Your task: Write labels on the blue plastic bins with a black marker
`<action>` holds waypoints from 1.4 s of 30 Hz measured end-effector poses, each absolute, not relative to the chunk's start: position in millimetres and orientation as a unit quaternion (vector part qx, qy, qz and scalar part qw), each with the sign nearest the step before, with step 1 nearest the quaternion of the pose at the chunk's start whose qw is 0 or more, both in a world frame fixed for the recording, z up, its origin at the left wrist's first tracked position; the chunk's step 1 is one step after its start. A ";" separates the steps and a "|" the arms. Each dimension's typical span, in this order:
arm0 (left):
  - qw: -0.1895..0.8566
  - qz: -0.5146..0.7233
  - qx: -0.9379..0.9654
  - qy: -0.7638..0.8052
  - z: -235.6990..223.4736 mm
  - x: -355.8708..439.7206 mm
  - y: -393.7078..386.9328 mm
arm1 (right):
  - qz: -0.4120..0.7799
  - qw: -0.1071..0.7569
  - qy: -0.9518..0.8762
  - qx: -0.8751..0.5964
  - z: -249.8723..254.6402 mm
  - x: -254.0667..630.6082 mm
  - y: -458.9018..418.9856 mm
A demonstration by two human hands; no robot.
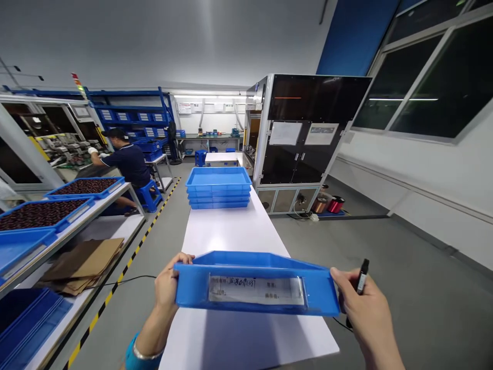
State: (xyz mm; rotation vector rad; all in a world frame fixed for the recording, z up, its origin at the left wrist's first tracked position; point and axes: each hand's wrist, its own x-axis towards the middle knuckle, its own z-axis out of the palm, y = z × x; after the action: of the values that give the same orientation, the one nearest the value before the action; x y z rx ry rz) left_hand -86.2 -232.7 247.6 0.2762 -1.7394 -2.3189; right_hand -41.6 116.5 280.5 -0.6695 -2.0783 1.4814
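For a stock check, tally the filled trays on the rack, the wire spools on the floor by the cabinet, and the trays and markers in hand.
Blue trays heaped with dark parts: 2
Wire spools, copper and red: 2
Blue tray held by left hand and right hand: 1
Black marker: 1
Total: 6

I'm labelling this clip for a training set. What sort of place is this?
Likely a light-manufacturing workshop: stacked blue trays on a white bench, a large enclosed machine, and copper wire spools on the floor.
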 end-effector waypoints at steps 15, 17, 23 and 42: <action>0.104 -0.765 0.093 -0.629 263.3 -63.6 -226.2 | 0.627 0.263 -0.726 -0.100 259.9 -51.7 142.8; 0.104 -0.763 0.092 -0.632 261.0 -62.3 -226.6 | 0.630 0.256 -0.726 -0.103 258.7 -52.6 143.7; 0.099 -0.753 0.098 -0.643 256.1 -58.6 -223.6 | 0.621 0.241 -0.737 -0.113 250.8 -53.7 152.1; 0.014 -0.702 -0.002 -0.712 244.0 -50.2 -196.2 | 0.653 0.267 -0.700 -0.114 218.5 -53.5 196.9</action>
State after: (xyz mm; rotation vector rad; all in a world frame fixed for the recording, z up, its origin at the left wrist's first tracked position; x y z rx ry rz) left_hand -50.2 -196.2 244.0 -0.0047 -2.2174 -2.1865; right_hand -53.5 196.9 218.5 -0.3077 -1.8895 1.7624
